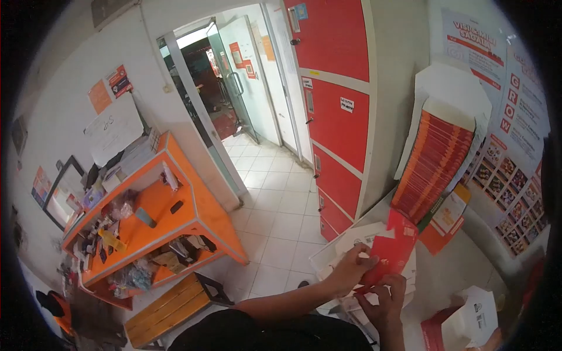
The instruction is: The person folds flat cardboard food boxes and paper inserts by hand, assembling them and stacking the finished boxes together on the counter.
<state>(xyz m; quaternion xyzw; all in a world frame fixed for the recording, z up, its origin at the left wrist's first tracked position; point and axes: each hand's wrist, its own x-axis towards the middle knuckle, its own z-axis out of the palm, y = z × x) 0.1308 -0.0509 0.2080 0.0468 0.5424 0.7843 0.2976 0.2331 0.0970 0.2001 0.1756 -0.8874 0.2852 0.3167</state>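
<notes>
A flat red printed paper piece, which looks like an envelope or folded sleeve, is held up in front of me. My left hand pinches its left edge with fingers closed. Below it, my right hand has curled fingers on the lower edge. Under both hands lie white cartons or folded card, partly covered by the hands. Just beyond stands an open white box packed with a tight row of red and orange paper pieces.
Red lockers stand ahead, left of the worktable. Another white box sits at the lower right. An orange desk with clutter and a wooden bench are on the left. A glass door stands open ahead.
</notes>
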